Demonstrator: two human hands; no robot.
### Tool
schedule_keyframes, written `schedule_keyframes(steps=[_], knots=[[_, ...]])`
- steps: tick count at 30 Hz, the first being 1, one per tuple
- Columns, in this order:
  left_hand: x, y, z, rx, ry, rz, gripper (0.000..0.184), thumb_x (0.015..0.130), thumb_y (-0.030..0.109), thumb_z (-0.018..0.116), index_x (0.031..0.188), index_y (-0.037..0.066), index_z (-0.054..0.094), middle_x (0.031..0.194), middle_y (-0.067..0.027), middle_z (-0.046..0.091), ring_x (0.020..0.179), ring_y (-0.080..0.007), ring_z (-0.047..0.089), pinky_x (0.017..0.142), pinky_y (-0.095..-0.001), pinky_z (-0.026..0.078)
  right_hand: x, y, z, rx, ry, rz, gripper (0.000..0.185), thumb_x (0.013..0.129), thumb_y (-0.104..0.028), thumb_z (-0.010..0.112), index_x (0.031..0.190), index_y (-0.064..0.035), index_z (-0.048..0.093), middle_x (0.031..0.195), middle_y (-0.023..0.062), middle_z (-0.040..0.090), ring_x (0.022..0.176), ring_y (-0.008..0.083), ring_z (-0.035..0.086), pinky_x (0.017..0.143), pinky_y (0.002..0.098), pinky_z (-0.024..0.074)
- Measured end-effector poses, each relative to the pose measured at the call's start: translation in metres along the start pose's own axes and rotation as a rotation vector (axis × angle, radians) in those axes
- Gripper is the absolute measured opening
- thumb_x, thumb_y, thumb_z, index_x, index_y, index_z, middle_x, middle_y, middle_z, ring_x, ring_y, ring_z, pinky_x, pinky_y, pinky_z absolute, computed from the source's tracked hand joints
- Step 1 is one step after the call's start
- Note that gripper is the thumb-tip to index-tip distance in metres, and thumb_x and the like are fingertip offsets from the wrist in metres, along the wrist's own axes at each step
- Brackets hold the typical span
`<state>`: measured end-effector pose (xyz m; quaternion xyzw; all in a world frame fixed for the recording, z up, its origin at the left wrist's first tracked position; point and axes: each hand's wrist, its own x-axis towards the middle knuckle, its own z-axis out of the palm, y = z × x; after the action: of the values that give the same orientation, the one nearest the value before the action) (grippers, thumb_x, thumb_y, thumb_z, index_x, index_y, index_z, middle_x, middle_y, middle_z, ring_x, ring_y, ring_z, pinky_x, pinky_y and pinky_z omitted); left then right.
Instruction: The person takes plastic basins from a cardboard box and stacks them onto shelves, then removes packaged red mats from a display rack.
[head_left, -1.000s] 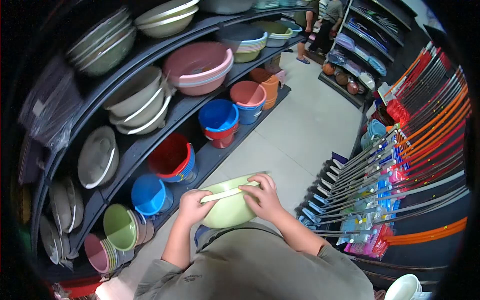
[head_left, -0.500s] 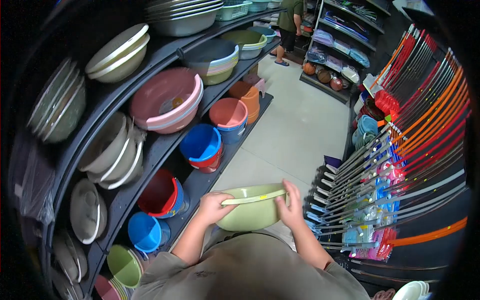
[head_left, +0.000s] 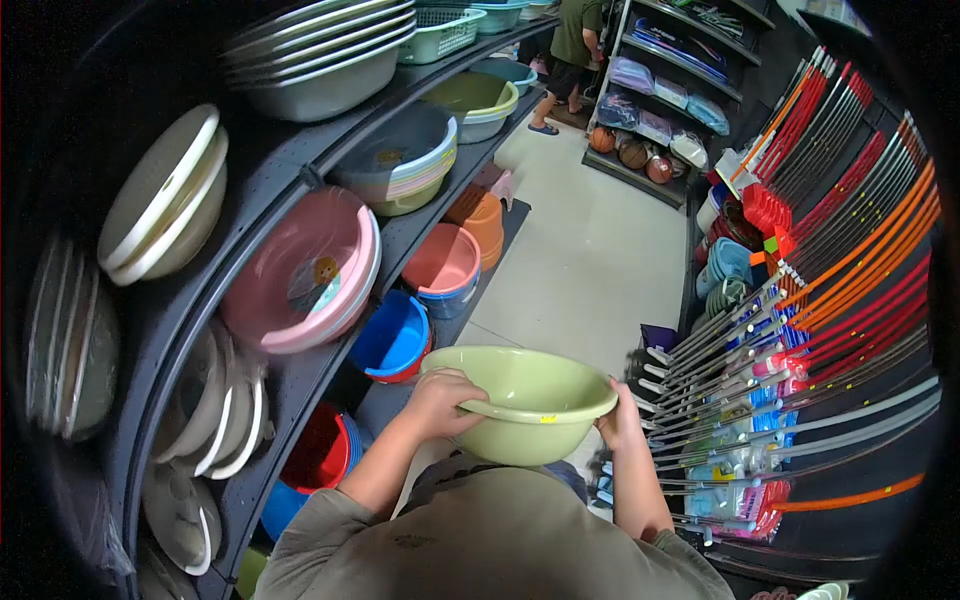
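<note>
A light green plastic basin (head_left: 530,435) is held in front of my body, its open top tilted so that the inside shows. A small yellow sticker (head_left: 547,418) is on the rim side nearest me. My left hand (head_left: 447,400) grips the rim on the left, fingers over the edge. On the opposite side, my right hand (head_left: 622,415) is closed around the rim, with part of its fingers hidden behind the basin. Left of my left hand, a blue bucket (head_left: 392,335) stands on the low shelf.
Shelves on the left carry stacked basins, including a pink one (head_left: 300,265), and buckets. Mop and broom handles (head_left: 850,270) crowd the right wall. Pale floor (head_left: 590,230) runs down the aisle to a rack with basketballs (head_left: 632,153). Another person (head_left: 575,50) stands at the far end.
The basin has tipped so its inside faces up more, and it has shifted slightly right. Both hands have stayed on its rim. My view has moved closer to the left shelf.
</note>
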<state>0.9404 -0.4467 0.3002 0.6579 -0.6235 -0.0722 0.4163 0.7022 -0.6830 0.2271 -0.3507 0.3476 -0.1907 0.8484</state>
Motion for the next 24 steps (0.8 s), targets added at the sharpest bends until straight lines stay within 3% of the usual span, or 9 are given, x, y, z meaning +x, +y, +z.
schedule_keyframes(steps=[2, 8, 11, 13, 14, 15, 17, 21, 24], knots=[[0.017, -0.011, -0.001, 0.038, -0.021, -0.01, 0.021, 0.056, 0.015, 0.072, 0.076, 0.011, 0.067, 0.067, -0.0067, 0.06, 0.066, -0.0259, 0.058, 0.061, -0.0368, 0.046, 0.006, -0.013, 0.006, 0.038, -0.005, 0.032, 0.046, 0.083, -0.029, 0.047, 0.124, -0.008, 0.045, 0.117, 0.0104, 0.053, 0.11, 0.025, 0.05, 0.089, 0.0384, 0.042], [0.087, -0.026, 0.018, 0.091, -0.023, 0.016, 0.024, 0.049, 0.015, 0.073, 0.072, 0.013, 0.067, 0.089, -0.0038, 0.06, 0.094, -0.0256, 0.054, 0.084, -0.0395, 0.039, 0.063, -0.047, -0.027, 0.08, 0.07, -0.215, 0.062, 0.076, -0.021, 0.047, 0.133, -0.0019, 0.032, 0.125, 0.0134, 0.046, 0.115, 0.0269, 0.046, 0.095, 0.0375, 0.0393], [0.13, -0.029, 0.043, 0.215, 0.138, -0.003, 0.041, 0.052, 0.013, 0.074, 0.092, 0.012, 0.065, 0.114, -0.01, 0.052, 0.11, -0.0308, 0.046, 0.095, -0.0421, 0.033, 0.087, -0.092, -0.031, 0.119, 0.031, -0.315, 0.075, 0.074, -0.011, 0.045, 0.141, -0.0011, 0.014, 0.136, 0.0177, 0.034, 0.123, 0.03, 0.037, 0.101, 0.0405, 0.0319], [0.164, -0.026, 0.067, 0.114, 0.504, -0.258, 0.069, 0.057, 0.011, 0.077, 0.119, 0.007, 0.048, 0.13, -0.0185, 0.035, 0.121, -0.0332, 0.037, 0.103, -0.0398, 0.028, 0.112, -0.125, -0.035, 0.064, 0.093, -0.371, 0.076, 0.07, -0.013, 0.045, 0.14, -0.0005, 0.018, 0.135, 0.0177, 0.036, 0.122, 0.03, 0.04, 0.101, 0.0385, 0.0348], [0.175, -0.037, 0.078, 0.085, 0.466, -0.277, 0.092, 0.064, 0.011, 0.077, 0.136, 0.005, 0.02, 0.14, -0.0199, 0.021, 0.129, -0.0306, 0.028, 0.107, -0.0405, 0.021, 0.134, -0.139, -0.049, 0.051, 0.046, -0.408, 0.079, 0.069, -0.012, 0.046, 0.14, -0.0007, 0.017, 0.136, 0.0179, 0.034, 0.123, 0.0305, 0.039, 0.101, 0.0388, 0.0344], [0.189, -0.045, 0.089, 0.101, 0.465, -0.275, 0.092, 0.064, 0.011, 0.077, 0.136, 0.005, 0.02, 0.14, -0.0199, 0.021, 0.129, -0.0306, 0.028, 0.107, -0.0405, 0.021, 0.152, -0.153, -0.059, 0.04, 0.003, -0.446, 0.081, 0.067, -0.012, 0.047, 0.141, -0.0008, 0.015, 0.137, 0.018, 0.033, 0.124, 0.031, 0.038, 0.102, 0.0392, 0.034], [0.217, -0.055, 0.111, -0.482, 0.502, -0.354, 0.095, 0.067, 0.008, 0.075, 0.14, 0.005, 0.014, 0.143, -0.0176, 0.019, 0.133, -0.0282, 0.022, 0.108, -0.0396, 0.02, 0.178, -0.181, -0.07, 0.047, -0.024, -0.463, 0.083, 0.066, -0.011, 0.048, 0.141, -0.0014, 0.015, 0.137, 0.0181, 0.033, 0.124, 0.0311, 0.038, 0.102, 0.0393, 0.0341], [0.263, -0.066, 0.127, -0.632, 0.442, -0.364, 0.099, 0.066, 0.003, 0.074, 0.141, 0.004, 0.009, 0.145, -0.0168, 0.018, 0.135, -0.0273, 0.021, 0.107, -0.0388, 0.022, 0.214, -0.227, -0.086, -0.003, -0.075, -0.521, 0.086, 0.065, -0.01, 0.05, 0.142, -0.0028, 0.013, 0.138, 0.0184, 0.033, 0.124, 0.031, 0.038, 0.101, 0.0397, 0.035], [0.281, -0.065, 0.136, -0.818, 0.5, -0.391, 0.089, 0.069, -0.001, 0.058, 0.142, 0.005, 0.007, 0.146, -0.0162, 0.017, 0.135, -0.0276, 0.02, 0.109, -0.0389, 0.018, 0.232, -0.253, -0.093, 0.007, -0.074, -0.483, 0.086, 0.065, -0.01, 0.05, 0.142, -0.0039, 0.013, 0.138, 0.0183, 0.032, 0.123, 0.0306, 0.039, 0.101, 0.0397, 0.0356]])
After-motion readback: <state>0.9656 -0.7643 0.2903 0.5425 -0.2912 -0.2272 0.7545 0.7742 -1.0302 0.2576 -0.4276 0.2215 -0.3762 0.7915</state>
